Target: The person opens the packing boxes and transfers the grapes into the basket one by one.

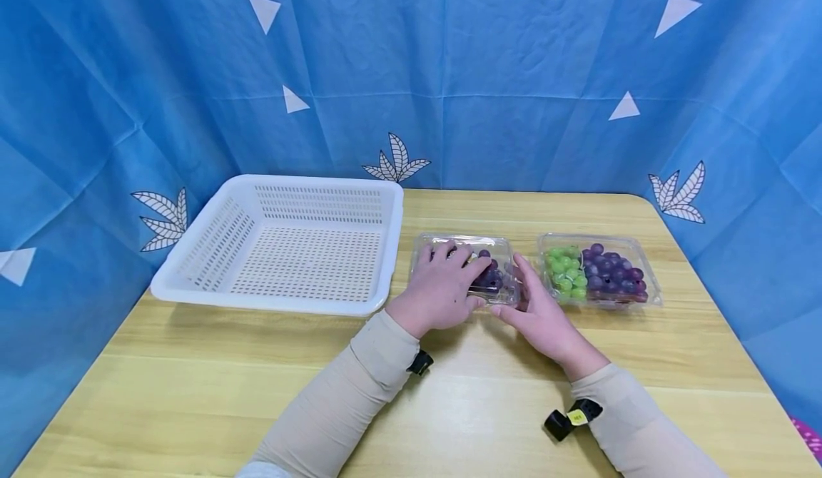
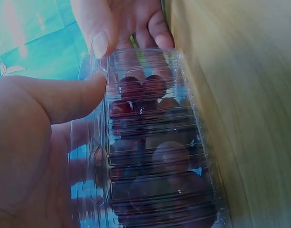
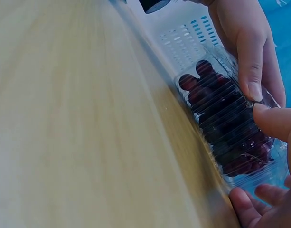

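Note:
A clear plastic clamshell box of dark purple grapes sits on the table, its lid down. My left hand lies over the lid with its fingers spread, the thumb at the near rim. Around the box's right end is my right hand, holding it with the thumb on the near lid rim and the fingers at the far side and lower corner. Both thumbs come close together at the rim in the right wrist view. Ridged plastic and grapes fill the left wrist view. The left hand hides part of the contents.
On the right stands a second clear box with green grapes and purple grapes. A white perforated basket is at the left. Blue curtains hang behind the wooden table.

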Tool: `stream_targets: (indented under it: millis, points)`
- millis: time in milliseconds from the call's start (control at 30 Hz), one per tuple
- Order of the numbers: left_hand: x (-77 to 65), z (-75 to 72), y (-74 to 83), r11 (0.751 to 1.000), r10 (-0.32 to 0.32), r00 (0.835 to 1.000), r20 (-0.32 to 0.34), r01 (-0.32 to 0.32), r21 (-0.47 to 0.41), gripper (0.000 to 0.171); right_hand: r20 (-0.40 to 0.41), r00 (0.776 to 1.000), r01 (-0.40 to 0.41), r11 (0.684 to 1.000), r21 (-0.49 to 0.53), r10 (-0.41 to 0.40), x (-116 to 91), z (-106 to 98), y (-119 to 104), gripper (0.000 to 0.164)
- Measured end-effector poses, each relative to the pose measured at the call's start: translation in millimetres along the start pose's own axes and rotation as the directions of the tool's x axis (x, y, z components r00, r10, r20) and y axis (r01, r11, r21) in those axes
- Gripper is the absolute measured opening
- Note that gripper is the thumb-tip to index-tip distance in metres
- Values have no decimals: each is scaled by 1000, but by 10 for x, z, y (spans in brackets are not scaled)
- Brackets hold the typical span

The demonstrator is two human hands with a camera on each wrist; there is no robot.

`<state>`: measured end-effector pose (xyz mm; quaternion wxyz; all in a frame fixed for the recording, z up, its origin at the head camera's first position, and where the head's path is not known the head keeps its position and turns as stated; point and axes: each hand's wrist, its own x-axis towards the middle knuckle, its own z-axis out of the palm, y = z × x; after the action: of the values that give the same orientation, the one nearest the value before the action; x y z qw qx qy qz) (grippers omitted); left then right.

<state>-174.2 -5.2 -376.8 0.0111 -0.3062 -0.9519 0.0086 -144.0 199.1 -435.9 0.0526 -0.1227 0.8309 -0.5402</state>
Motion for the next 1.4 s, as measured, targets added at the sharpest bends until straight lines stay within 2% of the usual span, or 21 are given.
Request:
stream_targets:
  millis: [400,800,1000,1200,1400]
  points:
    - [13,35,33,1000,-14,1000,-18,15,19,57,-13,1000,-22,998,60,23,-7,32,-3,90]
    - [22,71,72,998,4,998,-69,0,61,50,-45,998,-38,999,25,39,-10,38,-27,86]
    - [33,80,95,996,32,992,-123,-21,91,45,-63,997,-37,998,43,40,-8,62,-46,82]
    - [34,79,109,994,47,987,-155,-31,104,39,-56,994,-86,992,95,91,-28,108,-121,75]
    - [45,77,125,994,33,985,-168,-15,112,39,-70,990,-121,990,72,127,-32,120,-144,70]
